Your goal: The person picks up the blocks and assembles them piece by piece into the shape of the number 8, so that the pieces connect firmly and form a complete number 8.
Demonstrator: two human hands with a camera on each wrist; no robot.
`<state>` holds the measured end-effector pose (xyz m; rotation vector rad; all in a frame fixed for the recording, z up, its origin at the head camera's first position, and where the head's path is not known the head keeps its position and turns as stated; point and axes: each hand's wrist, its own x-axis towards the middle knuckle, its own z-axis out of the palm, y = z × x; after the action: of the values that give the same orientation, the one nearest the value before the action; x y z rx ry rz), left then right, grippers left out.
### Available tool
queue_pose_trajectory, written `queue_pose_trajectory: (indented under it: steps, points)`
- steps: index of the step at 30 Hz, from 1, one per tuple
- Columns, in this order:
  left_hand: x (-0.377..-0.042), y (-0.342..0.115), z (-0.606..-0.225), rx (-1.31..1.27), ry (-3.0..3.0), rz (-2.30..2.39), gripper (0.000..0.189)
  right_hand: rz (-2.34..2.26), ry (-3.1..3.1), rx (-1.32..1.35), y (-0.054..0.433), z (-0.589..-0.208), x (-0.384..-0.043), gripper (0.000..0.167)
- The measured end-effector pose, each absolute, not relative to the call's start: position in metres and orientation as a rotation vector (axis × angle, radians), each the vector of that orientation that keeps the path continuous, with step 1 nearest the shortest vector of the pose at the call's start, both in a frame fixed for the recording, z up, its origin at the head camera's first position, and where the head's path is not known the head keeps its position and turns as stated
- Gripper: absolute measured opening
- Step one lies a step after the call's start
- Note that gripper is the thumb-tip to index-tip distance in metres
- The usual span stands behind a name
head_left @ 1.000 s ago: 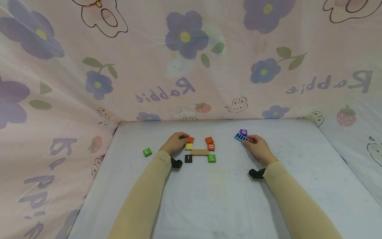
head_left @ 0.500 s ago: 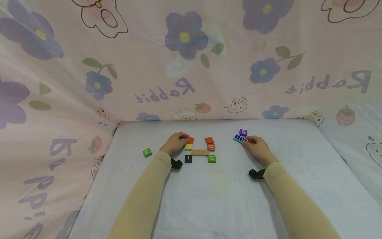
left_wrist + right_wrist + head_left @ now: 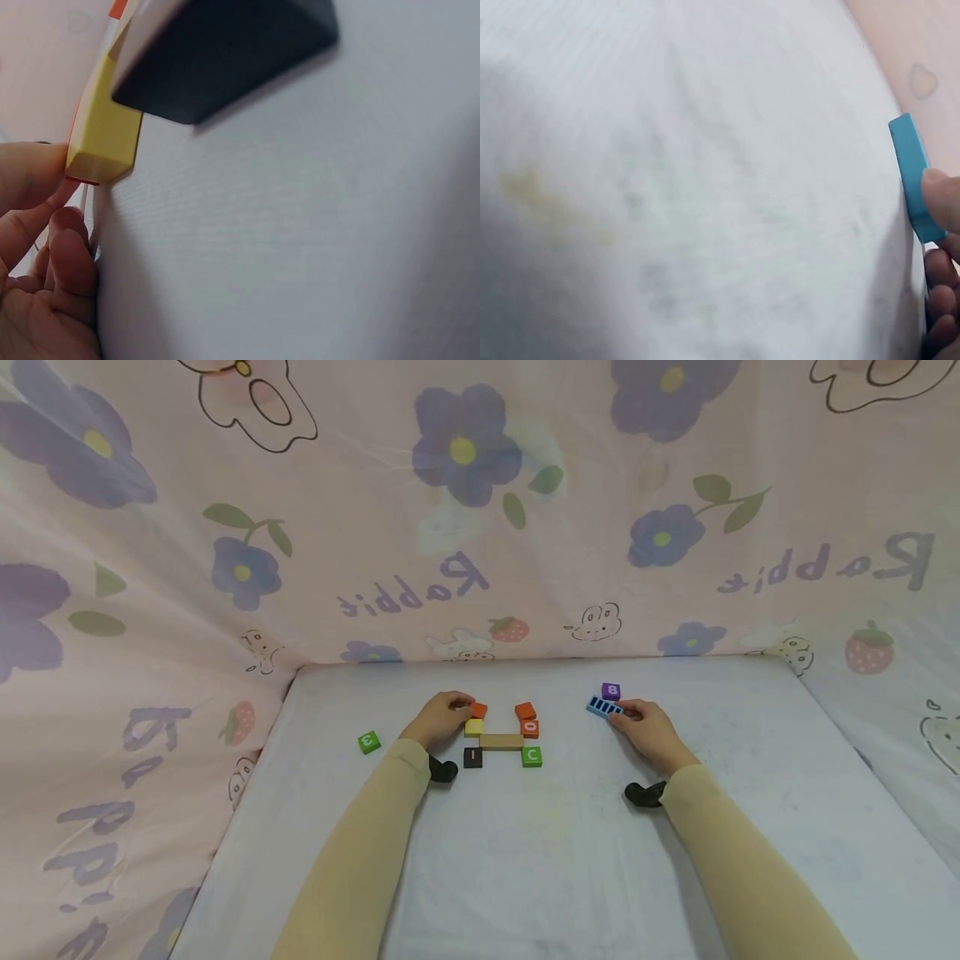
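My left hand point(image 3: 438, 720) pinches an orange block point(image 3: 478, 710) at its left side. A yellow block point(image 3: 474, 727) sits just in front of that one; in the left wrist view the yellow block point(image 3: 105, 124) hides most of the orange. My right hand point(image 3: 651, 732) holds a light-blue block with dark bars point(image 3: 604, 707) by its right end, between thumb and fingers. In the right wrist view the thumb lies on the blue block point(image 3: 913, 176). Right behind it is a purple block marked 8 point(image 3: 611, 691); whether they touch I cannot tell.
Between the hands, a plain wooden bar point(image 3: 502, 742) lies among a black block point(image 3: 472, 757), a green C block point(image 3: 532, 757), an orange 0 block point(image 3: 529, 728) and a turned orange block point(image 3: 525, 711). A green 3 block point(image 3: 368, 742) lies left. A patterned curtain point(image 3: 480, 593) closes the back.
The light-blue block has shifted very slightly to the left with the right hand's fingers on it. My left hand and the other blocks keep their places.
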<state>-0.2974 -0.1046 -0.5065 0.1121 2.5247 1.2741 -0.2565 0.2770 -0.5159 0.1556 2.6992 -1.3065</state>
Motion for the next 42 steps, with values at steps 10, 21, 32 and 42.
queue_pose_trajectory:
  steps: [10,21,32,42]
  points:
    - [-0.298,-0.109,-0.508,0.104,2.522,1.267,0.029,-1.082,2.831,-0.015,0.268,-0.517,-0.260,0.048]
    - [-0.297,-0.110,-0.508,0.109,2.507,1.275,0.029,-1.018,2.805,-0.202,0.225,-0.495,-0.274,0.041]
    - [-0.300,-0.102,-0.508,0.165,2.533,1.233,0.030,-1.049,2.639,-0.183,0.174,-0.492,-0.321,0.044]
    - [-0.302,-0.103,-0.506,0.158,2.533,1.234,0.030,-1.100,2.617,-0.113,0.162,-0.495,-0.330,0.035]
